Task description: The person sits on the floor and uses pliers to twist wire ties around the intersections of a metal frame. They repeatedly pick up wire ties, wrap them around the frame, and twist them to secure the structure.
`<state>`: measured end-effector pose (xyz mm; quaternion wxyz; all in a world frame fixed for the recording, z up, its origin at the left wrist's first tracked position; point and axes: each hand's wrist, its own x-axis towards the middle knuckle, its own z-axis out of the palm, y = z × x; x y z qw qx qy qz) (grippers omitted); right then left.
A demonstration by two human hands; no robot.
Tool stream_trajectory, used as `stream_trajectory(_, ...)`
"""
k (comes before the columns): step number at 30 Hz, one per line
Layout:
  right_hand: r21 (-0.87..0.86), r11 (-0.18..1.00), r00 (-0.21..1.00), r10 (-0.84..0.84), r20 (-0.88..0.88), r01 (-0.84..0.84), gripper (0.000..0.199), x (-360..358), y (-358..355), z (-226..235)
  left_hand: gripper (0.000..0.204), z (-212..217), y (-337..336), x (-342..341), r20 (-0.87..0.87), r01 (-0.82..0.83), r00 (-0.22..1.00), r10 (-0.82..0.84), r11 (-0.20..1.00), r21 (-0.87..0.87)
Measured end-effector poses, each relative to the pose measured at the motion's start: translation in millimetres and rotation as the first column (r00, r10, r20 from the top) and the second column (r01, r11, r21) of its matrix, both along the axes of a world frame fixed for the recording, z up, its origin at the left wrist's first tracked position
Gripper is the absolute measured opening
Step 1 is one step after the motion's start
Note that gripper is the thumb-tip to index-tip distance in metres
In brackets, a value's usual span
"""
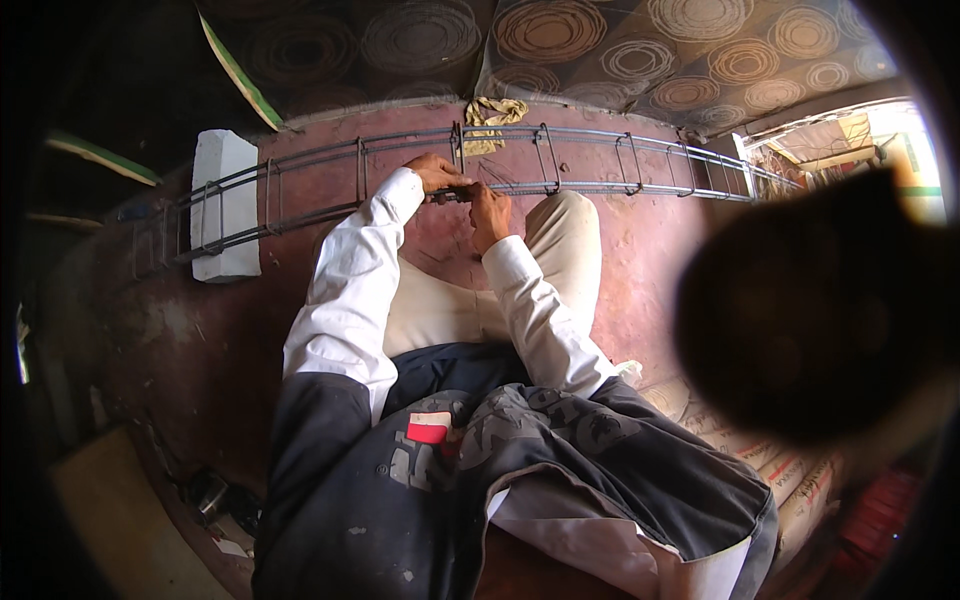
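Observation:
A long steel rebar cage (600,160) of parallel bars and square stirrups lies across the reddish floor in front of me. My left hand (436,172) grips the near bar close to a stirrup. Touching it from the right, my right hand (489,214) holds a small dark tool against the same bar; thin tie wire shows by the fingers. Both forearms wear white sleeves under a dark vest, and my knees in beige trousers sit below the hands.
A white block (226,205) props the cage at the left end. A yellow rag (494,112) lies behind the cage. A patterned mattress (620,50) leans at the back. Printed sacks (790,480) are at lower right. A dark blurred shape (810,310) blocks the right side.

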<state>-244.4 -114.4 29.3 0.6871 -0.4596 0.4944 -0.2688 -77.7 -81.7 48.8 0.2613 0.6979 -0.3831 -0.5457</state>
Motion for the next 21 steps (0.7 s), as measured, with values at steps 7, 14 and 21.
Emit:
stream_trajectory(7,-0.667,0.665,0.897,0.01,-0.441,-0.336,0.029,-69,-15,19,0.039,-16,5,-8,0.079,-0.088,0.992,0.094,0.993,-0.077)
stream_trajectory(14,-0.636,-0.199,0.633,0.086,-0.769,-0.746,0.059,-45,-52,101,0.05,-11,3,-8,0.074,-0.093,0.992,0.101,0.99,-0.101)
stream_trajectory(21,-0.613,0.078,0.617,0.174,-0.768,-0.786,0.024,-59,-51,46,0.049,-13,3,-6,0.086,-0.052,0.994,0.064,0.99,-0.133)
